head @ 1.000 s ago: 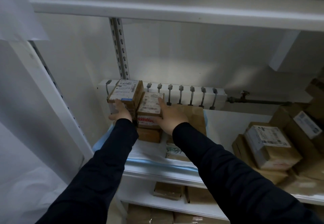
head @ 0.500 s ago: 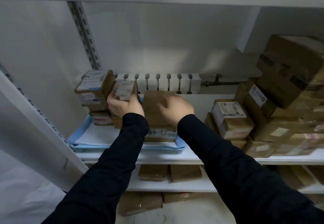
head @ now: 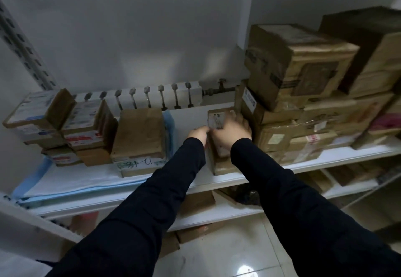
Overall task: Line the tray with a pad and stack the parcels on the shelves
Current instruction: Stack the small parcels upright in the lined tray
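A person in dark sleeves reaches onto a white shelf [head: 219,180] of parcels. At far left a blue tray [head: 22,193] sits on the shelf, lined with a white pad [head: 73,177]. Three lots stand along the back of the pad: a left stack [head: 36,114] of labelled boxes, a middle stack [head: 86,125] touching it, and a brown box [head: 138,133] resting on a flat packet marked with green handwriting. A radiator [head: 152,96] runs along the wall behind them.

On the bare shelf right of the tray, both hands meet at a small labelled parcel [head: 217,117], which tops a short heap just beside the cartons. The left hand [head: 198,133] touches the parcel's near left edge; blur hides whether its fingers curl round it. The right hand [head: 231,132] lies over the parcel's top, fingers curled down its far right side, gripping it.

At right a pile [head: 293,70] of taped cartons rises high, larger boxes on smaller ones. Below, more parcels lie on a lower shelf [head: 227,211], over a glossy tiled floor [head: 217,259].
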A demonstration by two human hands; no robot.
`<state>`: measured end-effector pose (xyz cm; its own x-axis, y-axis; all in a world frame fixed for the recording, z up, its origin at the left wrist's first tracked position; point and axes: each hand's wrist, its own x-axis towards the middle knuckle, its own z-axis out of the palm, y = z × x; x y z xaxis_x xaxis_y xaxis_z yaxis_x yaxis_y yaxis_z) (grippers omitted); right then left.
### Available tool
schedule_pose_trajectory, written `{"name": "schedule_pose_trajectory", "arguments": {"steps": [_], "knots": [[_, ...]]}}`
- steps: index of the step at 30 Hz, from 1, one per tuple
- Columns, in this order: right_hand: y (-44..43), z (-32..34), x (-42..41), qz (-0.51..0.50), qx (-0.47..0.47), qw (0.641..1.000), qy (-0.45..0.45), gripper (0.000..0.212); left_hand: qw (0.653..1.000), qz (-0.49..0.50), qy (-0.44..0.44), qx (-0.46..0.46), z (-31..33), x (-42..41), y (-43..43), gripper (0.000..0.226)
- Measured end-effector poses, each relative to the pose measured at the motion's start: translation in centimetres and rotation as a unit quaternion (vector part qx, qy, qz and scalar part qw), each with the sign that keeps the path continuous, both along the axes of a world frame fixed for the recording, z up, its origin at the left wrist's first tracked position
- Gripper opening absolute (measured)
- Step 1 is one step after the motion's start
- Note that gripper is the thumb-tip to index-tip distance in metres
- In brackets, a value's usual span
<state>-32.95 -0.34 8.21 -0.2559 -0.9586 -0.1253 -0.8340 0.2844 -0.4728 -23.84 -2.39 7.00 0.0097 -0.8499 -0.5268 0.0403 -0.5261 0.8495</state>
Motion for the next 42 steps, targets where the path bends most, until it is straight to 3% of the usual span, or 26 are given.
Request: {"name": "schedule_pose_trajectory", "arguments": {"steps": [5, 9, 13, 17, 18, 19, 22, 24, 26, 34, 42], "knots": [[-0.3, -0.8, -1.8, -0.012, 0.025, 0.999, -0.036, 0.072, 0.999, -0.013, -0.044, 0.020, -0.5, -3.0, 0.3, 0.051], [-0.8, -0.4, -2.7, -0.037, -0.061, 0.985, -0.160, 0.043, 0.999, -0.002, -0.044, 0.016, -0.8, -4.2, 0.0, 0.063], [-0.9, 0.8, -3.0, -0.049, -0.145, 0.924, -0.349, 0.033, 0.998, 0.047, 0.004, -0.044, -1.0, -3.2, -0.5, 0.062], [-1.9, 1.2, -2.9, -0.075, -0.137, 0.858, -0.489, 0.025, 0.992, 0.081, 0.029, -0.089, -1.2, -0.4, -0.7, 0.048], [-2.3, 0.7, -3.0, -0.080, -0.121, 0.860, -0.490, 0.027, 0.990, 0.098, 0.050, -0.084, -1.3, 0.3, -0.9, 0.045], [-2.5, -0.1, -3.2, -0.075, -0.098, 0.877, -0.464, 0.032, 0.987, 0.115, 0.078, -0.075, -1.3, 1.0, -1.2, 0.044], [-2.5, -3.4, -3.2, -0.026, 0.043, 0.971, -0.236, 0.052, 0.976, 0.157, 0.146, -0.032, -1.2, 2.6, -1.4, 0.050], [-2.2, -5.2, -2.7, -0.003, 0.136, 0.984, -0.114, 0.065, 0.973, 0.161, 0.167, -0.009, -1.1, 3.2, -1.2, 0.054], [-2.1, -5.7, -1.8, 0.020, 0.164, 0.986, -0.035, 0.074, 0.973, 0.152, 0.175, -0.002, -1.2, 3.8, -1.3, 0.047], [-2.8, -6.0, -1.4, 0.005, 0.157, 0.987, 0.027, 0.109, 0.968, 0.125, 0.216, 0.039, -1.7, 4.3, -0.5, 0.046], [-2.6, -6.5, -0.5, 0.002, 0.159, 0.985, 0.069, 0.125, 0.956, 0.123, 0.262, 0.050, -1.6, 4.9, 0.0, 0.059]]}}
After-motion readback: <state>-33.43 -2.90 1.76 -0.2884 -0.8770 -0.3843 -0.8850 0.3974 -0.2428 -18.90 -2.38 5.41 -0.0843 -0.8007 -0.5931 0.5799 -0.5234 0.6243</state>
